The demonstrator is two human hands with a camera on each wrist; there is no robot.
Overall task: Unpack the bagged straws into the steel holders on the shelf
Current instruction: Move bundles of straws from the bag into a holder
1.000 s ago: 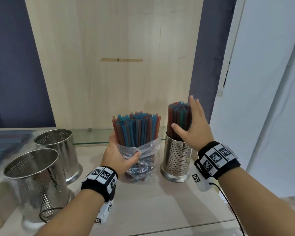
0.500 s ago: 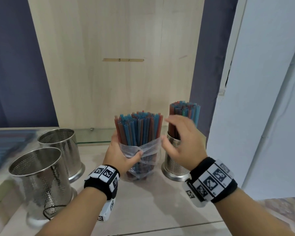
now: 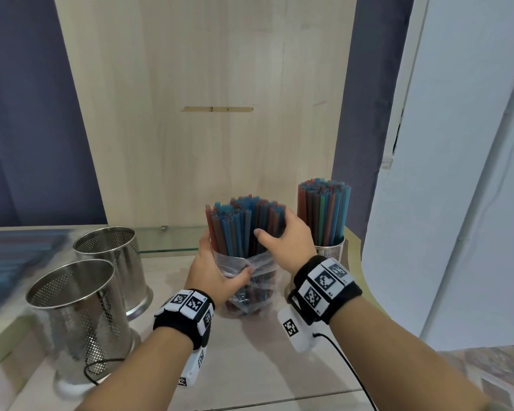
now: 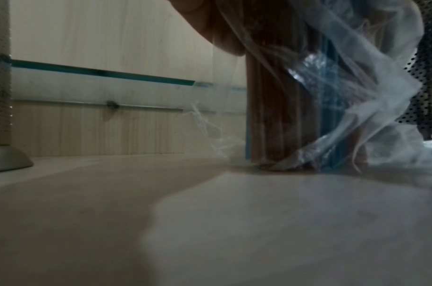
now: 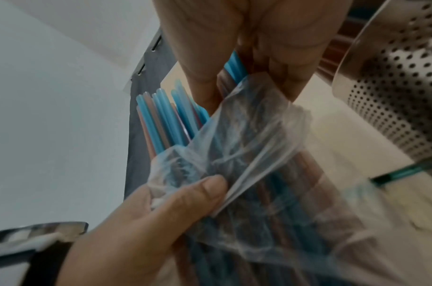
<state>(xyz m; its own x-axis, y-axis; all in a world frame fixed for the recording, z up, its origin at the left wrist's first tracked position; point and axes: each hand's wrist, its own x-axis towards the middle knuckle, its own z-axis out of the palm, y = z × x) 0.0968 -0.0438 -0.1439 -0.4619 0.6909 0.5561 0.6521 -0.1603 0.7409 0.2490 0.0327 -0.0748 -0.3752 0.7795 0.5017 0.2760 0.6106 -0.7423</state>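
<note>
A bundle of blue and red straws stands upright on the shelf in a clear plastic bag pushed down to its lower half. My left hand grips the bag and bundle from the left, thumb over the crumpled plastic. My right hand wraps round the bare upper part of the straws. In the left wrist view the bagged straws stand on the shelf board. To the right stands a perforated steel holder filled with straws. Two empty steel holders stand at the left.
A wooden back panel rises behind the shelf, with a glass strip along its foot. A white wall closes the right side. A black cable loops by the near left holder.
My right hand left the straws in the right holder, came leftward and down, and now grips the bagged bundle. The left hand kept its hold on the bag.
</note>
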